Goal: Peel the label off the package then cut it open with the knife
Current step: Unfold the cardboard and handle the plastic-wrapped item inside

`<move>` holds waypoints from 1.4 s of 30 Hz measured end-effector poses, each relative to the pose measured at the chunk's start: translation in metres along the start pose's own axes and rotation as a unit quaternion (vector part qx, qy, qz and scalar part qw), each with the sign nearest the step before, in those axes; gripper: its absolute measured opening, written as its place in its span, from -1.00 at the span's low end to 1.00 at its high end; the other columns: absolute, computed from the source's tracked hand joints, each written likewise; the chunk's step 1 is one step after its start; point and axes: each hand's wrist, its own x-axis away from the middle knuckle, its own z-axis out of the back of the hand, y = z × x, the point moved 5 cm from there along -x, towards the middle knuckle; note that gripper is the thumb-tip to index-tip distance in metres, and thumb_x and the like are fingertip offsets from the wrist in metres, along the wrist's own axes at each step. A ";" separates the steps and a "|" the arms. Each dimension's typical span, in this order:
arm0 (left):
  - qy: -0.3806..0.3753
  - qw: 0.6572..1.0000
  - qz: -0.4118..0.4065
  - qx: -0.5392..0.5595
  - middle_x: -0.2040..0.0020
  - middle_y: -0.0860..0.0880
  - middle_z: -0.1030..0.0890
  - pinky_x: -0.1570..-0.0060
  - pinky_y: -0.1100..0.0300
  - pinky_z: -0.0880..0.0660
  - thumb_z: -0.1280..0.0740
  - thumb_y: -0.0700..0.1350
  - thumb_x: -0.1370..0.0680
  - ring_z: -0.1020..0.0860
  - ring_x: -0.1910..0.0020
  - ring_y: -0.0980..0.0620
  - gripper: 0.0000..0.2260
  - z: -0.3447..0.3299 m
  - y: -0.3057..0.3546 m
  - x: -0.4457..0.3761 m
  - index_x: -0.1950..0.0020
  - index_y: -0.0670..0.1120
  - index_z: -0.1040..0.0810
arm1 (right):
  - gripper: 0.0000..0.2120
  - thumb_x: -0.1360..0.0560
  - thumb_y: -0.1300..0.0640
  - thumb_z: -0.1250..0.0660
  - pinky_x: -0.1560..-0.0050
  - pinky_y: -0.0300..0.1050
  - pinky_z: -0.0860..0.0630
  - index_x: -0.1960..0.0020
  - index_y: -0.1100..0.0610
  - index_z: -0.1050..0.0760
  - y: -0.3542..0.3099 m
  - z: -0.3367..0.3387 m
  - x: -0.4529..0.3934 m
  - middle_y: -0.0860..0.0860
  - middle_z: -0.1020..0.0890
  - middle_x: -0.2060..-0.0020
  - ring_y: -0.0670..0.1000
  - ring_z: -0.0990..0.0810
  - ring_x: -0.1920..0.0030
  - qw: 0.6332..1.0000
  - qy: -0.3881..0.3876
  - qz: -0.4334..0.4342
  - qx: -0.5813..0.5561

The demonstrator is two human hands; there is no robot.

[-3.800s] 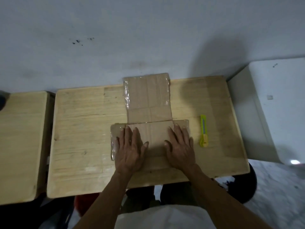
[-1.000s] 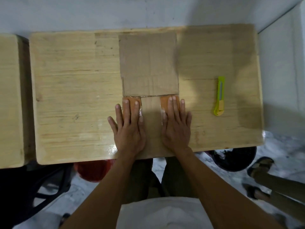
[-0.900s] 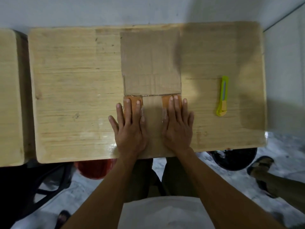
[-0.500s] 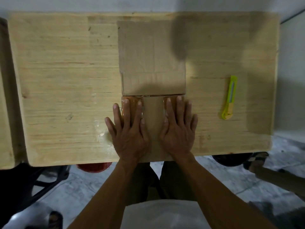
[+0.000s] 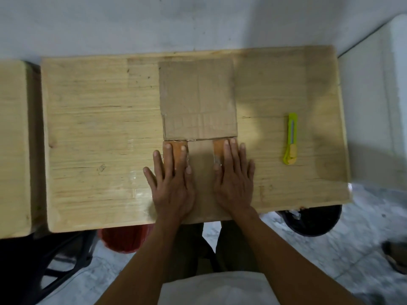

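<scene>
A flat brown cardboard package (image 5: 201, 172) lies at the near middle of the wooden table (image 5: 92, 133). Its far corners show orange patches under clear tape. A second cardboard piece (image 5: 198, 100) lies just beyond it, edges touching. My left hand (image 5: 171, 181) rests flat on the package's left side, fingers spread. Flat on the right side rests my right hand (image 5: 234, 177), fingers together. Neither hand grips anything. A yellow-green utility knife (image 5: 291, 138) lies on the table to the right, apart from my hands. No label shows.
A second wooden table (image 5: 13, 146) stands to the left, a white block (image 5: 374, 102) to the right. Under the table's near edge are a red bucket (image 5: 123, 238) and a dark bin (image 5: 312, 221). A foot (image 5: 395, 256) shows at the far right.
Both hands stay flat on the package. The camera view has pulled back and up, showing the wall again. Compared with the oldest frame, the near package looks narrower, with orange corners showing.
</scene>
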 end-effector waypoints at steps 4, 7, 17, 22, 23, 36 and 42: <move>-0.009 0.997 0.009 0.070 -0.64 0.05 0.11 -0.51 -0.33 0.12 0.12 0.16 -0.67 0.12 -0.62 -0.06 -0.51 0.012 0.002 -0.004 -0.62 0.19 0.06 | -0.45 -0.64 -0.15 0.09 -0.52 0.17 -0.09 -0.59 -0.01 -0.03 -0.001 0.016 -0.002 -0.04 -0.10 -0.60 -0.04 0.00 -0.59 0.997 0.027 -0.012 -0.076; 0.016 0.993 0.003 0.117 -0.65 0.04 0.06 -0.51 -0.33 0.07 0.10 0.11 -0.68 0.10 -0.62 -0.03 -0.53 0.021 0.007 -0.014 -0.61 0.17 0.06 | -0.48 -0.64 -0.04 -0.03 -0.48 0.15 -0.20 -0.57 0.06 -0.14 -0.004 0.026 -0.015 0.02 -0.22 -0.56 0.00 -0.13 -0.56 0.989 0.074 -0.010 -0.129; 0.140 0.963 0.062 0.223 -0.48 -0.17 -0.36 -0.31 -0.06 -0.31 0.01 0.04 -0.70 -0.33 -0.42 -0.20 -0.54 0.047 0.008 -0.082 -0.56 -0.10 -0.24 | -0.52 -0.66 0.00 -0.04 -0.44 0.15 -0.25 -0.54 0.11 -0.19 -0.012 0.038 -0.078 0.06 -0.33 -0.50 0.07 -0.26 -0.47 0.972 0.166 -0.036 -0.165; 0.166 0.955 0.082 0.230 -0.37 -0.21 -0.46 -0.20 0.01 -0.26 -0.04 -0.01 -0.67 -0.39 -0.27 -0.23 -0.55 0.034 0.007 -0.093 -0.53 -0.15 -0.30 | -0.52 -0.66 -0.05 0.00 -0.28 0.19 -0.21 -0.56 -0.01 -0.11 -0.015 0.022 -0.082 -0.02 -0.32 -0.51 0.06 -0.26 -0.36 0.973 0.146 -0.083 -0.160; 0.170 0.952 0.089 0.239 -0.37 -0.20 -0.46 -0.19 -0.02 -0.27 -0.05 -0.02 -0.67 -0.39 -0.26 -0.23 -0.55 0.033 0.008 -0.093 -0.53 -0.15 -0.31 | -0.52 -0.65 -0.05 -0.01 -0.27 0.19 -0.22 -0.56 0.00 -0.11 -0.016 0.021 -0.083 -0.02 -0.33 -0.50 0.06 -0.28 -0.34 0.973 0.147 -0.079 -0.159; 0.258 0.910 0.114 0.305 -0.24 -0.17 -0.59 -0.20 -0.05 -0.44 -0.17 -0.17 -0.67 -0.46 -0.18 -0.05 -0.64 0.031 0.007 -0.087 -0.45 -0.23 -0.41 | -0.52 -0.62 0.06 -0.08 -0.39 0.19 -0.38 -0.52 0.06 -0.17 -0.027 0.021 -0.085 0.08 -0.42 -0.44 0.09 -0.38 -0.45 0.927 0.183 -0.100 -0.313; 0.132 0.913 0.127 0.364 -0.43 -0.09 -0.41 -0.40 0.05 -0.28 -0.07 0.02 -0.69 -0.36 -0.42 -0.07 -0.52 0.048 0.013 -0.083 -0.60 -0.03 -0.15 | -0.46 -0.58 0.33 -0.16 -0.41 0.07 -0.40 -0.51 0.02 -0.24 -0.021 0.033 -0.080 -0.16 -0.34 -0.38 -0.01 -0.41 -0.38 0.919 0.108 -0.101 -0.365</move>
